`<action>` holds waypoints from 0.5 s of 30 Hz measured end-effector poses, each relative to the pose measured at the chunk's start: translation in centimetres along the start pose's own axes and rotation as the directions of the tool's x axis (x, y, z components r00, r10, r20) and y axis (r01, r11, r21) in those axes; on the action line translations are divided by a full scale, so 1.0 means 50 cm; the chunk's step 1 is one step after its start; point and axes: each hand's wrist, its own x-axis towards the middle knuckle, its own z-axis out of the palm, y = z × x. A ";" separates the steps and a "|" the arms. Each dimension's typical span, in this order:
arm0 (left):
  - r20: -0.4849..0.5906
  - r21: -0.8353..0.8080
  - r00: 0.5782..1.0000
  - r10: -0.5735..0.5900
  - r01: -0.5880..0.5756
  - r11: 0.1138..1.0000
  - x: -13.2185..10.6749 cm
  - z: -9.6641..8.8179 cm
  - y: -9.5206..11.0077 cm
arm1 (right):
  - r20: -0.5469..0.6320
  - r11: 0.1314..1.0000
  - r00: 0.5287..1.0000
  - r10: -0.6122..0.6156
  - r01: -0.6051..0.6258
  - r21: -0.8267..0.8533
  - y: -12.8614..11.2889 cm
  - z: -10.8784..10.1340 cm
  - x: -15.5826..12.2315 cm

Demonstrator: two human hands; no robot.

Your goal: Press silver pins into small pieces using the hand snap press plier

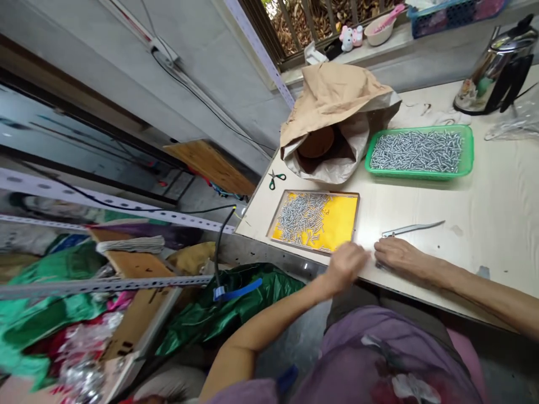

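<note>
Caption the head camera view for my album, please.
Left hand near a yellow-bottomed tray of small metal pieces, right hand beside a slim metal tool.

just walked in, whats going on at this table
A person is working at a table with both hands. The left hand, blurred, is by the near right corner of a yellow-bottomed tray partly covered in small metal pieces. The right hand is at a slim metal tool; its grip is unclear. Similar pieces fill a green container farther back.
</note>
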 end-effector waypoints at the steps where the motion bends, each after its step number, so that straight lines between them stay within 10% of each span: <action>1: -0.066 0.093 0.986 -0.153 0.159 0.983 0.011 -0.022 -0.042 | -0.037 0.996 0.999 0.000 0.003 0.086 0.004 0.000 -0.003; 4: -0.138 0.257 0.891 -0.433 0.454 0.853 0.052 -0.066 -0.155 | -0.235 0.937 0.959 0.161 -0.074 0.342 0.015 -0.028 -0.010; 7: -0.026 0.366 0.833 -0.553 0.523 0.770 0.074 -0.082 -0.221 | -0.473 0.874 0.762 0.443 -0.248 0.419 0.038 -0.097 -0.018; 12: 0.246 0.459 0.832 -0.497 0.351 0.816 0.070 -0.102 -0.251 | -0.780 0.772 0.289 0.556 -0.529 0.354 0.139 -0.224 -0.034; 15: 0.346 0.498 0.853 -0.391 0.186 0.847 0.067 -0.114 -0.264 | -0.772 0.712 0.268 0.576 -0.629 0.313 0.225 -0.256 -0.052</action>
